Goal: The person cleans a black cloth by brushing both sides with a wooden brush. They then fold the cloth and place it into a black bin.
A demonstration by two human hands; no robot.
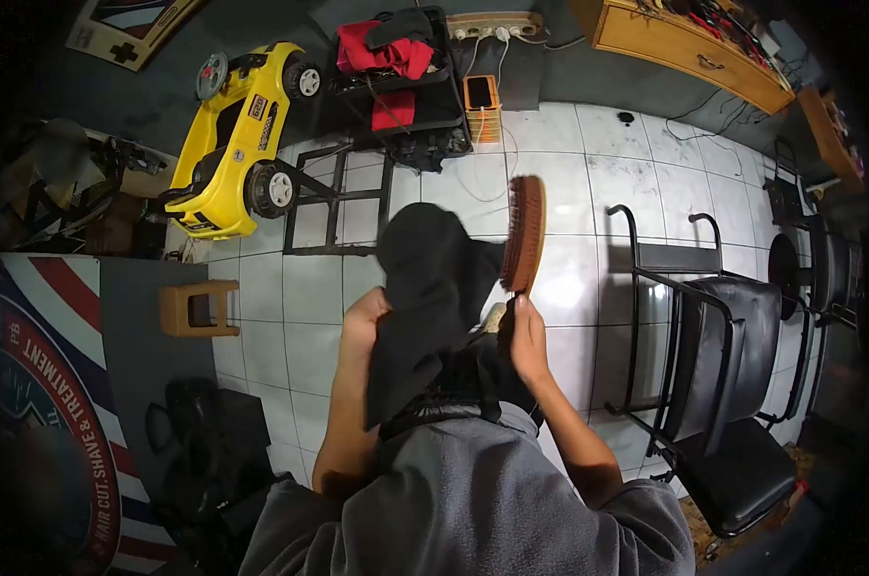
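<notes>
My right hand (528, 338) is closed around the lower end of a brush (525, 235) with a brown wooden back. Its dark bristles face left, toward a black cloth (425, 288). The cloth hangs in folds in front of my body, its rounded upper part standing out over the floor. On the cloth's left edge, my left hand (364, 319) is closed with the fingers curled in, gripping the fabric. Part of my lap and a shoe are hidden behind the cloth.
A black armchair (723, 355) stands to the right. At the left are a small brown stool (199, 308) and a yellow toy car (238, 144). Ahead, a black rack (406, 106) holds red cloths beside an orange crate (482, 120). White tiles (559, 192) cover the floor.
</notes>
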